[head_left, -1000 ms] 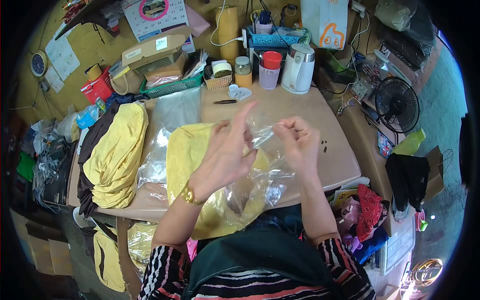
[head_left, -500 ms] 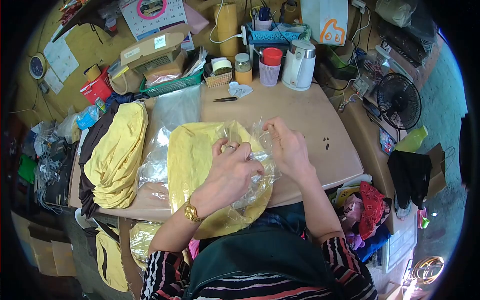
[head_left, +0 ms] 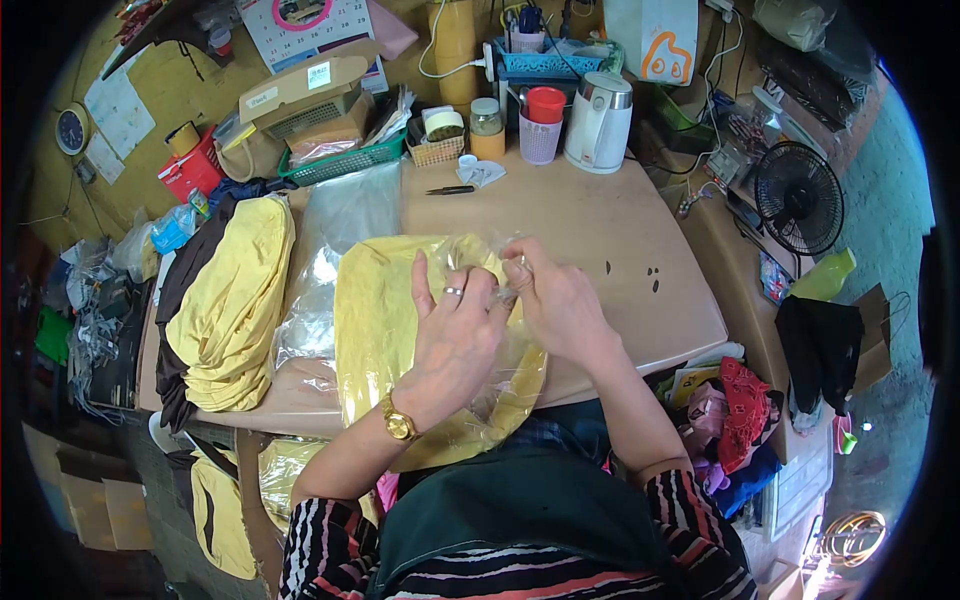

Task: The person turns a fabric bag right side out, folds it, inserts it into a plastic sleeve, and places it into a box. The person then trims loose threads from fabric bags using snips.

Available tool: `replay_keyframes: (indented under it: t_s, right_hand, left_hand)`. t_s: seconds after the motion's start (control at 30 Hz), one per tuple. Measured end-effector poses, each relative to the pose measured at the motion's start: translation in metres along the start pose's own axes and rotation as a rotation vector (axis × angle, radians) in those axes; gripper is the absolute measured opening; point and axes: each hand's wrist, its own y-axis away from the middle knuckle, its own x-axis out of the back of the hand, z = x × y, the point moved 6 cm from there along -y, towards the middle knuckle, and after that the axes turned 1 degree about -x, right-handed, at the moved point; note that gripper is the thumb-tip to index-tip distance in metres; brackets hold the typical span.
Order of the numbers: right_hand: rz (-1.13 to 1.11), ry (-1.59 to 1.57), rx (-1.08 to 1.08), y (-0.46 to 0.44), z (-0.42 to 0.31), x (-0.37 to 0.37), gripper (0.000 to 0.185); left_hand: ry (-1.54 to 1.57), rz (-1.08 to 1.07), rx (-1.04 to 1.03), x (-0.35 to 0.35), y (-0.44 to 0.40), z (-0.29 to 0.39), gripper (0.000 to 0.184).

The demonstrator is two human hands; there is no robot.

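Grip: left hand point(head_left: 458, 335) and right hand point(head_left: 562, 305) pinch the bunched bag point(head_left: 508, 293).
Cloth point(head_left: 380, 310): yellow, inside bag, partly on table point(head_left: 640, 240).

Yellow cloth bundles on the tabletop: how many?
2: a bagged bundle under the left hand, and a loose heap toward the left edge of the tabletop. More pieces may be hidden inside the heap.

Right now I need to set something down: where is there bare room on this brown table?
Widest: the brown tabletop between the white electric kettle, right hand and right edge, save small dark marks. Another patch: between the slim black tool and clear plastic bag of yellow cloth. Leftward is crowded: heaped yellow fabric, clear plastic sheets.
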Motion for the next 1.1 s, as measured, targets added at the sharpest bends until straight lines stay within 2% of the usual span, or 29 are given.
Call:
replay_keyframes:
  t_s: [0.03, 0.07, 0.13, 0.17, 0.23, 0.27, 0.33, 0.57, 0.63, 0.67, 0.73, 0.77, 0.83, 0.87, 0.93, 0.97, 1.03, 1.07, 1.1]
  right_hand:
    - [-0.021, -0.165, -0.04, -0.002, 0.007, -0.004, 0.035]
    - [-0.02, -0.166, -0.042, -0.005, 0.014, -0.006, 0.035]
    - [-0.307, -0.709, -0.084, -0.008, 0.024, -0.026, 0.063]
    - [-0.306, -0.711, -0.084, -0.009, 0.027, -0.024, 0.063]
    - [-0.554, -0.873, -0.091, -0.006, 0.022, -0.031, 0.08]
    - [-0.551, -0.873, -0.091, -0.006, 0.02, -0.029, 0.08]
    - [-0.633, -0.85, -0.129, -0.001, 0.013, -0.029, 0.1]
    - [-0.614, -0.835, -0.167, 0.001, 0.017, -0.029, 0.108]
    - [-0.678, -0.911, -0.157, 0.001, 0.02, -0.034, 0.086]
    - [-0.679, -0.912, -0.156, 0.001, 0.016, -0.032, 0.086]
    - [-0.502, -0.671, -0.204, -0.001, 0.015, -0.019, 0.068]
    - [-0.501, -0.671, -0.204, 0.0, 0.016, -0.022, 0.068]
    - [-0.116, -0.823, -0.173, -0.003, 0.026, -0.011, 0.048]
    - [-0.116, -0.824, -0.175, -0.002, 0.029, -0.007, 0.048]
    - [-0.005, -1.461, -0.384, 0.004, 0.045, 0.006, 0.032]
    - [-0.008, -1.462, -0.388, 0.005, 0.054, 0.001, 0.032]
    - [-0.025, -1.914, -0.125, 0.002, 0.05, -0.001, 0.026]
    - [-0.027, -1.915, -0.127, 0.006, 0.044, -0.001, 0.026]
    - [0.121, -1.487, -0.201, 0.013, 0.042, 0.002, 0.018]
  left_hand:
    - [-0.093, 0.061, 0.028, 0.0, 0.001, 0.0, 0.014]
    - [-0.092, 0.059, 0.026, -0.006, 0.002, 0.0, 0.014]
    - [-0.044, 0.191, 0.051, -0.01, 0.005, -0.007, 0.011]
    - [-0.045, 0.19, 0.05, -0.014, 0.006, -0.009, 0.011]
    - [0.029, 0.343, 0.014, -0.012, 0.01, -0.013, 0.012]
    - [0.031, 0.343, 0.012, -0.015, 0.01, -0.015, 0.012]
    - [0.102, 0.453, -0.016, -0.013, 0.012, -0.017, 0.018]
    - [0.173, 0.496, -0.14, -0.011, 0.016, -0.015, 0.019]
    - [0.148, 0.449, -0.086, -0.015, 0.014, -0.015, 0.018]
    - [0.147, 0.449, -0.084, -0.014, 0.013, -0.013, 0.018]
    - [0.097, 0.384, 0.019, -0.012, 0.009, -0.012, 0.015]
    - [0.097, 0.384, 0.018, -0.005, 0.01, -0.009, 0.015]
    - [0.13, 0.306, 0.075, 0.006, 0.013, -0.008, 0.013]
    - [0.13, 0.303, 0.075, 0.008, 0.016, -0.008, 0.013]
    - [0.52, 0.225, 0.196, 0.005, 0.022, -0.02, 0.015]
    - [0.52, 0.223, 0.201, 0.006, 0.025, -0.021, 0.015]
    - [1.085, 0.063, 0.359, -0.009, 0.031, -0.028, 0.018]
    - [1.084, 0.062, 0.362, -0.007, 0.033, -0.032, 0.018]
    - [1.023, 0.013, 0.4, -0.007, 0.035, -0.038, 0.02]
